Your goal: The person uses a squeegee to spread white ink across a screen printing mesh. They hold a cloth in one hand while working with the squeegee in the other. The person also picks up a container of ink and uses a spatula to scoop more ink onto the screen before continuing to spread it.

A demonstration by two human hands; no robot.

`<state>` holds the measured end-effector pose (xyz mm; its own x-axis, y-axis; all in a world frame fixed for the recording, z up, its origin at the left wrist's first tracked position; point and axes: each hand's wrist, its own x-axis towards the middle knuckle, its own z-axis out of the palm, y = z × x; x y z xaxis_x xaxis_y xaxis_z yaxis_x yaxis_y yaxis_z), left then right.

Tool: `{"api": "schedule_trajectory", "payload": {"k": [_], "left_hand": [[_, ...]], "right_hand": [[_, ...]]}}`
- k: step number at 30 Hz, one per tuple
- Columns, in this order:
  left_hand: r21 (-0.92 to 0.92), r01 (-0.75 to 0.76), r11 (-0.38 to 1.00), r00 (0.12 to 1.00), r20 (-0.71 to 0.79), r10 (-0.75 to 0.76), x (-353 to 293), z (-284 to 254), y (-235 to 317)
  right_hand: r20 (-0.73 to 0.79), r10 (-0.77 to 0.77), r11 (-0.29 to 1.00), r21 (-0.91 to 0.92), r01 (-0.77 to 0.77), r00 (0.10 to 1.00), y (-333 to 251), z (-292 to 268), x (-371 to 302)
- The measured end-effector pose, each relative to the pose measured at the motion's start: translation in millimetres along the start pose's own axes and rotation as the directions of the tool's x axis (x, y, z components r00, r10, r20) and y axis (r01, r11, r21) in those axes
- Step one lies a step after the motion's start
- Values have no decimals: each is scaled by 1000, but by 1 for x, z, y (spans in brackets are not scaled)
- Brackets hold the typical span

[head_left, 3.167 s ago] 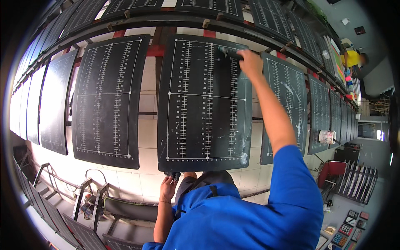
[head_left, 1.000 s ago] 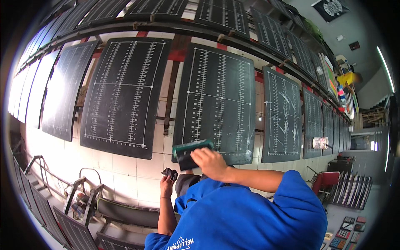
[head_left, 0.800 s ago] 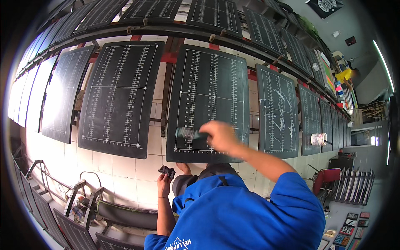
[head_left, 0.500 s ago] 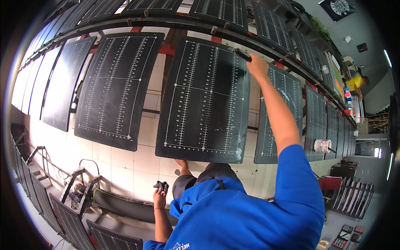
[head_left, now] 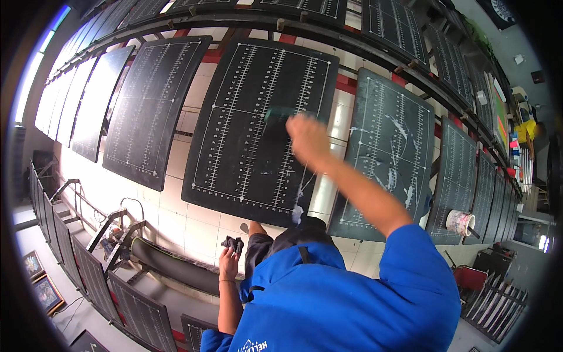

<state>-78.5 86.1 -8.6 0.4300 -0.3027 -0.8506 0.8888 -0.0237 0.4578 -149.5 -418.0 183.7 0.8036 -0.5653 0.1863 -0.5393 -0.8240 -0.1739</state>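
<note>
My right hand is closed on a dark, flat hand tool with a greenish edge, blurred by motion, so its exact kind is unclear. It is over the middle of a black board printed with white ruler lines. Whitish smears mark that board's lower right corner. Down by my left leg, my left hand pinches a crumpled dark rag, away from the boards.
A similar board with whitish streaks lies to the right. Beyond it, a stained white tub with a stick in it rests on another board. A long dark rail runs behind the row. A person in yellow is far right.
My right hand has drawn the tool from the board's far right corner toward me and left, to its middle. My left hand still holds the rag. The whole view has shifted somewhat.
</note>
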Motion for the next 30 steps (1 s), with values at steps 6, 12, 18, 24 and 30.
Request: {"api": "schedule_trajectory", "payload": {"k": [6, 12, 18, 24, 30], "left_hand": [[-46, 50, 998, 991, 129, -43, 1, 84, -37], [81, 26, 996, 973, 229, -44, -53, 136, -64], [229, -171, 958, 976, 171, 133, -124, 101, -58], [243, -200, 949, 980, 49, 194, -178, 50, -46], [160, -208, 965, 932, 331, 146, -104, 85, -76]], "right_hand": [[150, -318, 945, 133, 300, 936, -99, -13, -123], [178, 4, 975, 218, -44, 984, -7, -55, -21], [-48, 82, 996, 40, -80, 995, 84, -20, 31], [-218, 49, 999, 33, -43, 975, 85, 2, -1], [-101, 21, 1000, 16, -20, 995, 21, -6, -72]]}}
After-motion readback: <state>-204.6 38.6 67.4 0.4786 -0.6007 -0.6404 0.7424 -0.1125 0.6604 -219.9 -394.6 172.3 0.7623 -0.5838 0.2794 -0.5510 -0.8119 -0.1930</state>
